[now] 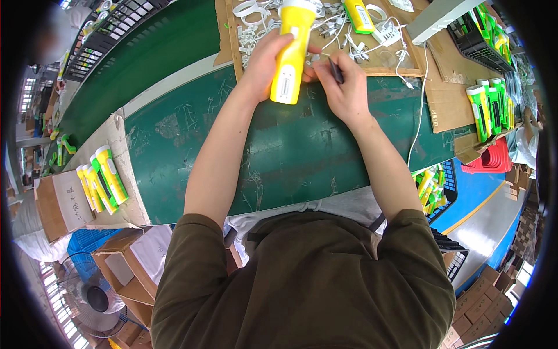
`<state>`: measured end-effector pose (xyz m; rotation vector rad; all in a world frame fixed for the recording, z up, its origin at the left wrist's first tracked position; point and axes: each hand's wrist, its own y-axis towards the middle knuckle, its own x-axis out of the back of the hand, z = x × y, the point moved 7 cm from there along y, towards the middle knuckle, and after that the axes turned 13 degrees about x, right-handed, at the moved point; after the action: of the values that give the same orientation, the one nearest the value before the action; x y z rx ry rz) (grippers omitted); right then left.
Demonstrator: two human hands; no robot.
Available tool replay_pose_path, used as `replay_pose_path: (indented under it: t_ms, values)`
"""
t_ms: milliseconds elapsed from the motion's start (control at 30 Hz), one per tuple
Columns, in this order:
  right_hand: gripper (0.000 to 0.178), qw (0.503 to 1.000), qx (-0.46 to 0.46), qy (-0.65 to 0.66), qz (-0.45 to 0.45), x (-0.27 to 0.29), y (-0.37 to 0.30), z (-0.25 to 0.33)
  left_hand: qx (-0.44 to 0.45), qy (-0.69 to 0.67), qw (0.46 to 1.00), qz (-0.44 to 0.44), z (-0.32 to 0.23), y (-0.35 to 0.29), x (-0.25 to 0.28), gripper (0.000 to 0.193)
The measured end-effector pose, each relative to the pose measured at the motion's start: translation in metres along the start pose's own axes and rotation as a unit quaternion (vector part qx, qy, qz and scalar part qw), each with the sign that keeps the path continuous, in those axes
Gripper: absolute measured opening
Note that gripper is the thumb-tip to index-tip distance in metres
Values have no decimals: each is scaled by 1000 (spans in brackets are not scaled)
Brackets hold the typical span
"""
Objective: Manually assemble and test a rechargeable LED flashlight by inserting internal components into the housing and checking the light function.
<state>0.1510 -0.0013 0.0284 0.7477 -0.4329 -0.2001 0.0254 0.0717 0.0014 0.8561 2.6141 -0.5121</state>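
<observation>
A: Condition of the left hand (263, 65)?

B: Closed around the yellow torch (292, 55), with thumb laid across the front of the body. Gripped firmly enough to hold clear of the table, by appearance; actual force, cannot tell.

A: Position of the torch?

B: Over the near edge of the wooden tray (235, 43), with white head pointing away from the body and lower end above the green table (290, 157). Visible near that lower end: a pale panel (285, 82).

A: And the right hand (349, 90)?

B: Mostly closed, with fingers curled in. Pinched between thumb and forefinger: a dark slim tool (335, 71). Fingertips just beside the torch; whether touching, cannot tell.

A: Contents of the tray?

B: Noted: loose white cables and small fittings, a white charger (386, 33), and a second torch (359, 16) in yellow and green. Trailing across the table's right part: a white cord (419, 116).

A: Surroundings?

B: To the left, several torches (103, 176) side by side at the table's end. To the right, a further row of torches (487, 110), near a red plastic item (493, 156). At lower left, a fan (97, 298).
</observation>
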Motion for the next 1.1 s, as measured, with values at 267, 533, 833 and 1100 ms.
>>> replay_pose_path:
  t_ms: [267, 533, 833, 1100]
  values:
    - [31, 997, -33, -59, 41, -2, -3, -7, 9, 1, 999, -45, -3, -5, 7, 36]
    - [24, 997, -55, -8, 45, -7, -7, -5, -4, -115, 992, 44, 5, 2, 4, 42]
    - [29, 992, -79, 78, 58, -8, -8, -4, -22, -42, 999, 5, 4, 2, 8, 50]
    - [28, 990, -102, 22, 97, -9, -10, -5, -9, -1, 999, -36, 6, 2, 8, 60]
